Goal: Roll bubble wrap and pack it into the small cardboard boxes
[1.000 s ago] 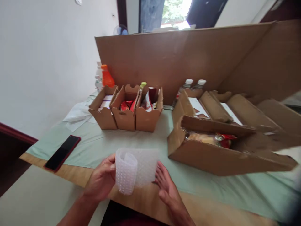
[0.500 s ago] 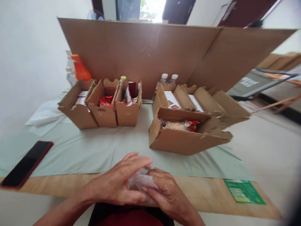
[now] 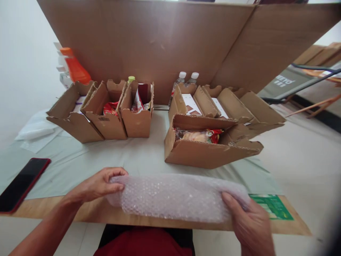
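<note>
A sheet of clear bubble wrap (image 3: 176, 197) is stretched out flat between my two hands over the near edge of the wooden table (image 3: 90, 213). My left hand (image 3: 96, 185) pinches its left end. My right hand (image 3: 249, 222) grips its right end, thumb on top. Just beyond the wrap lies an open cardboard box (image 3: 205, 149) with snack packets (image 3: 198, 135) inside.
Three small open cardboard boxes (image 3: 106, 113) stand at the back left, and more open boxes (image 3: 229, 105) at the back right. A big cardboard sheet (image 3: 160, 39) stands behind them. Also here: an orange-capped bottle (image 3: 74, 69), two water bottles (image 3: 186, 78), a red-cased phone (image 3: 22, 183), a green leaflet (image 3: 271, 206).
The bubble wrap was rolled, then bunched between both hands; now my hands have moved apart and spread it out wide. The camera has tilted down and swung right.
</note>
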The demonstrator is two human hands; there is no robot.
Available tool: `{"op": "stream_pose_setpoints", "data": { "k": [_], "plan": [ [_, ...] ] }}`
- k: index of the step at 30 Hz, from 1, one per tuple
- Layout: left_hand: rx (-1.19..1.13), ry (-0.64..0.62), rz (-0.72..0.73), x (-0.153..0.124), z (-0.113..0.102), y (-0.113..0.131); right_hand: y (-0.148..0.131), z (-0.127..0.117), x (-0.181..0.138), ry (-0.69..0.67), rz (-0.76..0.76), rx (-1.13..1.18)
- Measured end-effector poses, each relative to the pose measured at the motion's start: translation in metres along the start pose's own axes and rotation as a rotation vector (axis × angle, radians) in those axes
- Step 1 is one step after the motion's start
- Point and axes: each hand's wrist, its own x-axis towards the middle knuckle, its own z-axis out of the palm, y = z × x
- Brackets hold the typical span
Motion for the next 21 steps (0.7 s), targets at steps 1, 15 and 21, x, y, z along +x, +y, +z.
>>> {"op": "stream_pose_setpoints", "data": {
  "k": [1, 15, 21],
  "plan": [
    [0.094, 0.085, 0.019, 0.005, -0.003, -0.003, 0.006, 0.006, 0.005, -0.079, -0.004, -0.071],
    [1.048, 0.517, 0.609, 0.011, 0.113, -0.037, -0.029, 0.117, -0.037, -0.441, -0.744, -0.533],
    [1.223, 0.458, 0.476, 0.015, 0.101, -0.077, 0.006, 0.128, -0.043, -0.596, -0.676, -0.574]
  ]
}}
